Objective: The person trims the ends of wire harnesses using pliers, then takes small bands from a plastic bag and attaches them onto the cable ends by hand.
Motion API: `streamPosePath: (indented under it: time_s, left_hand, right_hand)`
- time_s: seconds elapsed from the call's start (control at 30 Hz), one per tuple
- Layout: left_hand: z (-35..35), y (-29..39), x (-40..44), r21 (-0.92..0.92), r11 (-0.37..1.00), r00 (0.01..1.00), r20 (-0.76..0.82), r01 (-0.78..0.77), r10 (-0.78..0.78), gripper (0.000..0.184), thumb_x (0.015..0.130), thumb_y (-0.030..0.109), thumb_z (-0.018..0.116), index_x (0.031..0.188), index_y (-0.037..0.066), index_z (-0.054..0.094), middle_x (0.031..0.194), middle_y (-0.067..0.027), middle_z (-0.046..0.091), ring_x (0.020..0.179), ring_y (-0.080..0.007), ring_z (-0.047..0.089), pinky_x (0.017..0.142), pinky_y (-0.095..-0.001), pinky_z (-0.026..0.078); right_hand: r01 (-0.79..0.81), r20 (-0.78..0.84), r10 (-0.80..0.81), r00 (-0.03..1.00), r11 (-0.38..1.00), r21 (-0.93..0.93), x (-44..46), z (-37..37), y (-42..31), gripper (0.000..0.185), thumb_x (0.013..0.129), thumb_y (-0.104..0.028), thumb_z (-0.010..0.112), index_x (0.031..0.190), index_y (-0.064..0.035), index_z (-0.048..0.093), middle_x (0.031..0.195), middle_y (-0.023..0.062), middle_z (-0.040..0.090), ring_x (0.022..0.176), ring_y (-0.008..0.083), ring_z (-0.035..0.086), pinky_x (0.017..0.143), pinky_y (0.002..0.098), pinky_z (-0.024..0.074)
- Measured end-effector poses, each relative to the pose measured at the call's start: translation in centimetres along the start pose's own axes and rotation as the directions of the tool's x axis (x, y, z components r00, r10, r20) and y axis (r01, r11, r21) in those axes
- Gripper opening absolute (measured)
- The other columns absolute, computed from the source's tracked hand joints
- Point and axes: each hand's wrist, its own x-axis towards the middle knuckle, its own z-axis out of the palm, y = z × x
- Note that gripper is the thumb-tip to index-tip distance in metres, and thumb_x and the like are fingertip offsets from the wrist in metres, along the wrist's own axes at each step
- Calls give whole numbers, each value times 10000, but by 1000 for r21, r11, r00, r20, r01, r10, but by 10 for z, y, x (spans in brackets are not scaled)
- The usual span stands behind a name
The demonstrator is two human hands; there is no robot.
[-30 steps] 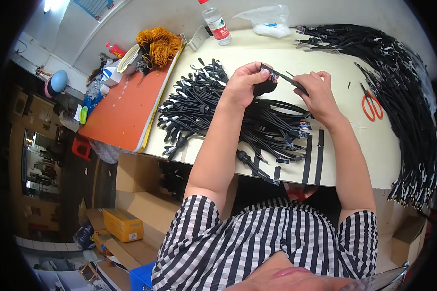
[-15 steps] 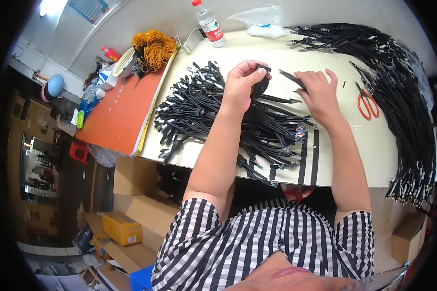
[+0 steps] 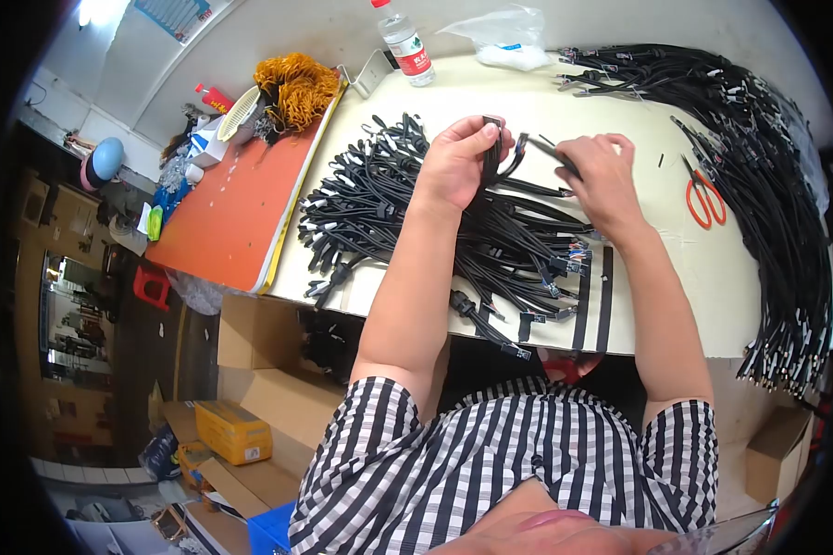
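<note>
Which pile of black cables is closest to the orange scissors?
The long, curved pile at the far right, beside the scissors. The other pile sits left, nearer the orange board.

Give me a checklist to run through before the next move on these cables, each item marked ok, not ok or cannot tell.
1. Left hand has a grip on the black cable: ok.
2. Right hand holds the slim dark tool: ok.
3. Wires at the held cable's end properly seated: cannot tell, too small to see.
4. Cables in the pile neatly separated: not ok, many cross and overlap.
5. Orange-handled scissors lying clear of both hands: ok.
6. Bottle upright with its cap on: ok.
</note>
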Motion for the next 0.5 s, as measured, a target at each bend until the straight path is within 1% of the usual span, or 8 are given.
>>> streamPosePath:
  time_s: [0.03,0.07,0.1,0.17,0.2,0.27,0.3,0.5]
  left_hand:
    - [3,1,-1,-2,1000,1000,1,-2,2,162,898,81,648,1043,11,663,913,-53,685,866,-143,652,796,-291,527]
    - [7,1,-2,126,991,997,-53,-43,50,175,895,92,655,1052,15,665,918,-52,685,885,-140,647,809,-296,523]
    - [9,1,-3,253,965,990,-102,-72,101,188,893,103,662,1061,18,667,924,-51,686,904,-136,643,823,-300,520]
    - [6,-3,-1,232,971,994,-71,-61,79,187,871,79,687,1043,13,658,912,-59,687,861,-135,649,801,-292,531]
    - [9,-5,0,241,967,993,-69,-79,98,177,861,54,691,1028,11,649,902,-64,687,836,-137,652,782,-285,537]
    - [13,-9,0,245,965,990,-76,-95,117,156,844,1,693,984,11,625,879,-76,686,773,-140,659,730,-264,545]
    - [13,-9,1,248,964,991,-74,-93,115,156,844,1,693,984,11,625,879,-76,686,773,-140,659,730,-264,545]
    - [10,-7,0,287,954,993,-54,-84,103,148,850,15,695,981,15,628,881,-76,690,790,-140,663,739,-264,544]
  right_hand:
    - [-79,-62,75,995,995,-57,-1,-2,1,229,850,-123,658,1071,-111,598,962,31,622,962,212,560,1022,426,267]
    - [-158,-127,144,981,981,-112,0,-4,2,250,855,-123,652,1097,-115,592,998,34,619,987,211,555,1043,437,249]
    - [-156,-125,141,982,981,-117,0,-5,3,250,855,-123,652,1097,-115,592,998,34,619,987,211,555,1043,437,249]
    - [-121,-160,100,982,984,-132,0,-9,3,234,864,-156,644,1091,-148,590,982,19,611,969,209,553,1046,467,241]
    - [-126,-82,117,990,986,-113,-1,-7,2,277,868,-137,632,1141,-132,580,1032,27,609,1023,214,548,1080,464,210]
    - [-80,-19,78,997,991,-111,-1,-4,-4,278,866,-135,635,1138,-135,582,1016,20,613,1018,209,550,1074,466,222]
    - [-58,-9,58,998,993,-104,-1,-1,-6,275,865,-136,636,1135,-135,582,1011,19,614,1017,206,550,1072,465,227]
    - [-84,-5,84,996,992,-95,0,2,-7,242,869,-156,640,1104,-124,595,993,22,618,1011,204,551,1062,455,242]
